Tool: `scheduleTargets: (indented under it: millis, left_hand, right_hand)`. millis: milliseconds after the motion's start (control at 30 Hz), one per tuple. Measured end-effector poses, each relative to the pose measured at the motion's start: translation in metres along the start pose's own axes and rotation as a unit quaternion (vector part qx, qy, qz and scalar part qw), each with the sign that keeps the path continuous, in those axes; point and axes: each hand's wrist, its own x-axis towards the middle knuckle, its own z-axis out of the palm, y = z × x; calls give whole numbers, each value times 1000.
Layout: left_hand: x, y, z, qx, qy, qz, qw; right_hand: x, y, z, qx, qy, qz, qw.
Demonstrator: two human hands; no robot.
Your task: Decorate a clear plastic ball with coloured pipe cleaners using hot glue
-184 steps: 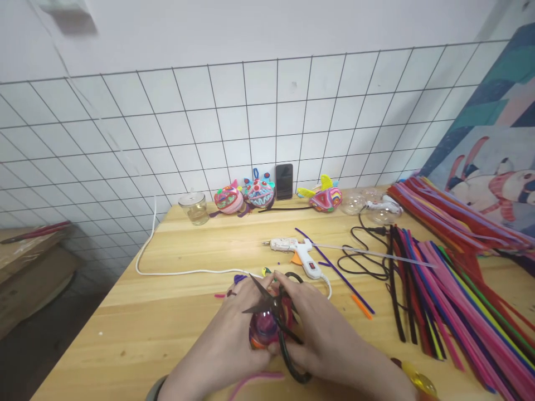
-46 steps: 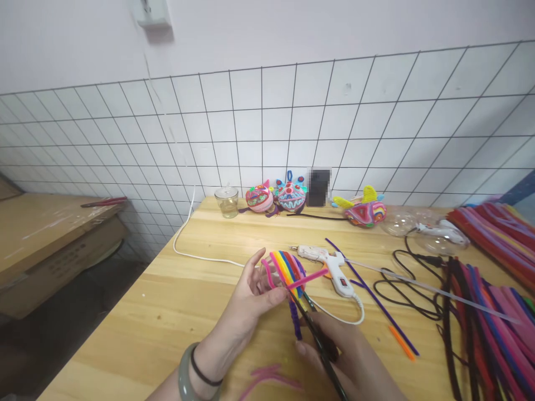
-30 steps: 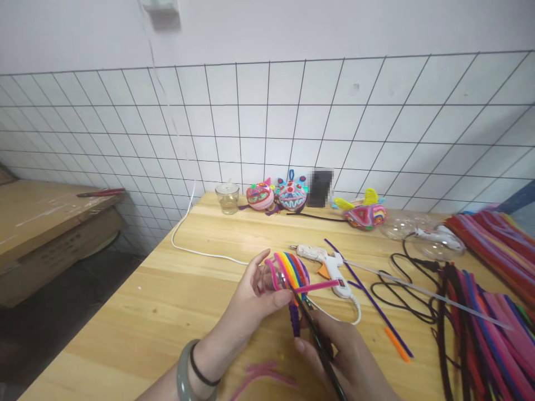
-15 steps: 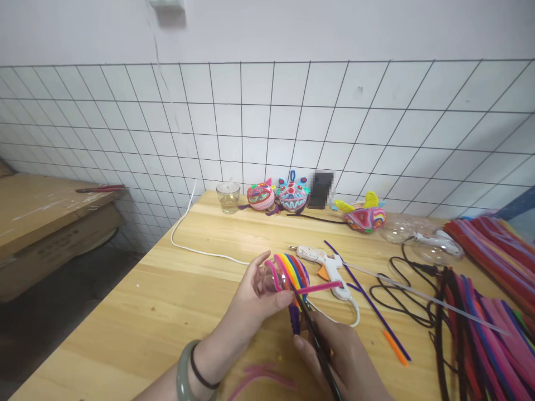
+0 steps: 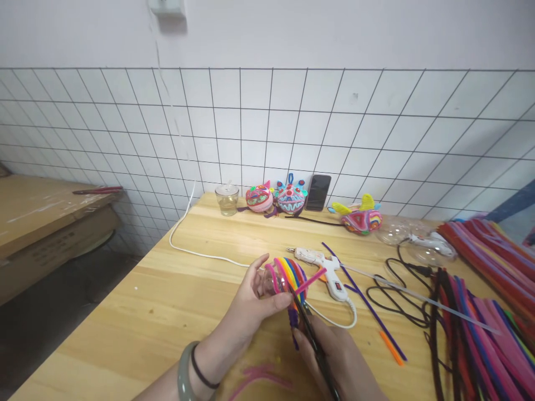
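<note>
My left hand (image 5: 259,295) is closed around a clear plastic ball (image 5: 267,281), its thumb pressing near the front. Rainbow pipe cleaners (image 5: 292,270) lie in bands over the ball's right side. A pink pipe cleaner (image 5: 311,281) sticks out from it, up to the right. In my right hand (image 5: 330,345) is a long, slim black tool (image 5: 315,342); its narrow tip meets the pink pipe cleaner at the ball, and its exact kind is unclear. A dark purple pipe-cleaner piece (image 5: 293,320) hangs below the ball, partly behind my right fingers.
A white glue gun (image 5: 324,264) lies just behind the ball, its cord curling near my right hand. Pipe-cleaner bundles (image 5: 480,328) fill the right side. Decorated balls (image 5: 291,199), a glass cup (image 5: 227,200) and a phone (image 5: 318,193) stand along the wall. Pink scraps (image 5: 263,373) lie in front.
The free end of the pink pipe cleaner has swung upward from nearly level, now reaching less far right. Both hands keep their hold; the view has shifted slightly.
</note>
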Motion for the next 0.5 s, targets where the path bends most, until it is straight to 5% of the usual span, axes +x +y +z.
scheduleTargets:
  millis: [500]
  left_hand:
    - [9,4,-12,6,19,38,999]
  right_hand:
    - [6,-1,-14,-17,-47,82,995]
